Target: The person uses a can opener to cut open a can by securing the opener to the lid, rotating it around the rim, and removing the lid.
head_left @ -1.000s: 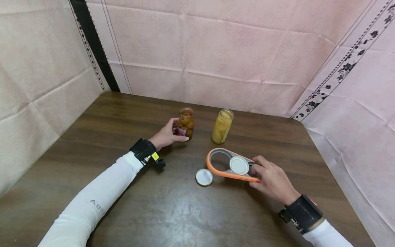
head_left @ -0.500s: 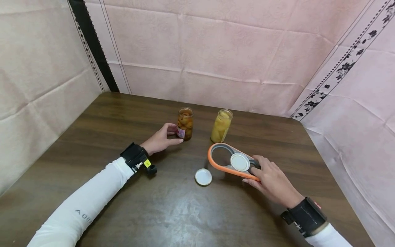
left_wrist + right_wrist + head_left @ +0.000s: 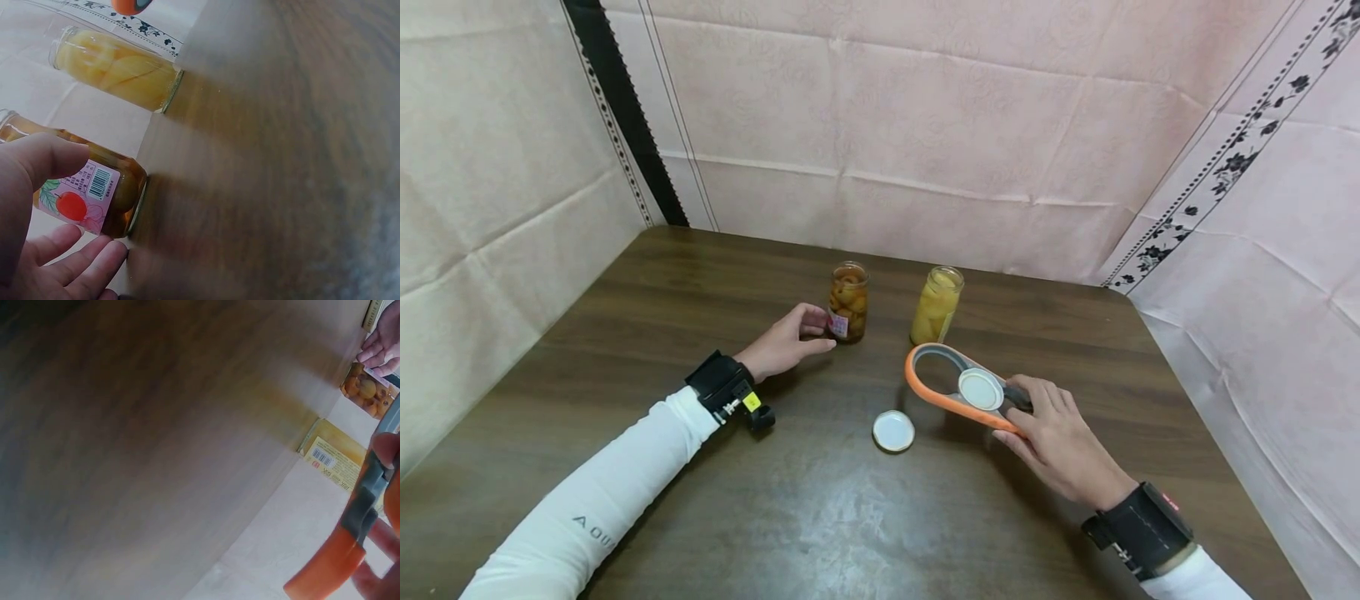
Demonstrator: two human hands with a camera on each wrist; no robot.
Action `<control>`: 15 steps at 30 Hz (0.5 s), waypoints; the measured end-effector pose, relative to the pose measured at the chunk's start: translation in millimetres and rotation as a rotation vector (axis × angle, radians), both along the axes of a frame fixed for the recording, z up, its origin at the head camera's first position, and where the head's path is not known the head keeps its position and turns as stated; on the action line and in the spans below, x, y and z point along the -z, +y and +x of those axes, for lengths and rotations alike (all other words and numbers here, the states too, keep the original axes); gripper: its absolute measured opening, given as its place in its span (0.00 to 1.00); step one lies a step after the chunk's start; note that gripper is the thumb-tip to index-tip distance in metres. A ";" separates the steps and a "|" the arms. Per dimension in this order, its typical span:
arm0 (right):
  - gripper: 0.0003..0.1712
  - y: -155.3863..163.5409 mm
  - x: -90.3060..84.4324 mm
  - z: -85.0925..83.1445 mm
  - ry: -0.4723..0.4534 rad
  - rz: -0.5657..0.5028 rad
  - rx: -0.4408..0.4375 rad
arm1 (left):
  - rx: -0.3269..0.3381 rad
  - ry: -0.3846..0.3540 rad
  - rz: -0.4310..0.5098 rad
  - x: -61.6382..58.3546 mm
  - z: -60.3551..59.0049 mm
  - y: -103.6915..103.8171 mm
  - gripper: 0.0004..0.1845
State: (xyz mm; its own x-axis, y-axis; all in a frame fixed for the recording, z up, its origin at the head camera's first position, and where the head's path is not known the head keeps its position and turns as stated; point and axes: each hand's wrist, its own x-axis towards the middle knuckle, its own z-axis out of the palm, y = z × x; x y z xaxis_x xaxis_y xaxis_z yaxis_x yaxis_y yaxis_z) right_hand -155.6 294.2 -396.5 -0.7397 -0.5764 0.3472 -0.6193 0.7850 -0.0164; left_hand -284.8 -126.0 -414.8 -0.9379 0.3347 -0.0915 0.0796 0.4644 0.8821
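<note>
On the tabletop [image 3: 820, 517], our two hands work with a jar and an opener.
Left hand [image 3: 784, 343] hovers uncurled beside the fragile, slippery glass jar [image 3: 847, 302]; right hand [image 3: 1054, 437] grips the stiff opener [image 3: 942, 390] handle, white lid [image 3: 981, 388] wedged inside.

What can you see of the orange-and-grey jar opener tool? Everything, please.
The orange-and-grey jar opener tool is a flat, elongated plastic loop: an orange outer rim with a grey inner band, narrowing toward the handle end. A round white lid sits in its narrow part; the wide end is empty. The right hand grips the handle end and holds the tool tilted above the brown wooden table, in front of the jar of yellow fruit. Nothing else touches it.
</note>
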 end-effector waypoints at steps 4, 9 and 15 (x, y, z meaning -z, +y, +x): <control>0.11 -1.6 0.9 -1.7 0.112 0.025 -0.029 | -0.002 0.003 -0.003 -0.6 0.1 -0.2 0.27; 0.11 -5.5 0.7 -3.6 0.145 0.029 -0.056 | 0.004 0.000 -0.010 -1.3 -0.2 -0.1 0.28; 0.11 -9.6 1.7 -3.0 0.094 0.028 -0.041 | 0.007 0.004 -0.008 0.7 -0.1 -0.8 0.28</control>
State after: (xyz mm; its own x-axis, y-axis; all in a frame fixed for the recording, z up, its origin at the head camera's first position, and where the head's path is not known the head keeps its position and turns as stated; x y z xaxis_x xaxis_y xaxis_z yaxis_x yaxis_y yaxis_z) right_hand -158.5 284.6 -398.2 -0.6806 -0.6158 0.3970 -0.6484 0.7585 0.0650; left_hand -284.8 -126.8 -415.5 -0.9359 0.3404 -0.0909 0.0859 0.4707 0.8781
